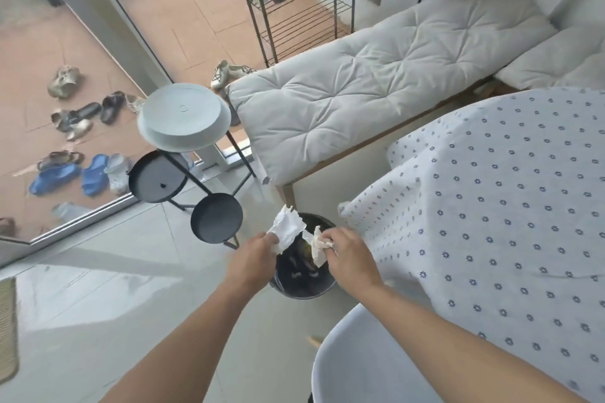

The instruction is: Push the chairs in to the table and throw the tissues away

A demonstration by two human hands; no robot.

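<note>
Both my hands reach over a round black bin [288,288] that stands on the floor beside the table's corner. My left hand [253,257] pinches a crumpled white tissue [286,227] above the bin's left rim. My right hand [348,253] grips a second crumpled tissue [317,247] that hangs over the bin's opening. Dark rubbish lies inside the bin. A white chair [360,366] shows at the bottom, its back under my right forearm. The table [491,222], on the right, wears a white cloth with small blue flowers.
A black metal stand [203,186] with a pale round tray on top and two dark round trays lower stands left of the bin. A cushioned bench [360,82] runs behind the table. Glass doors on the left show several shoes outside. A plant rack [294,3] stands at the back.
</note>
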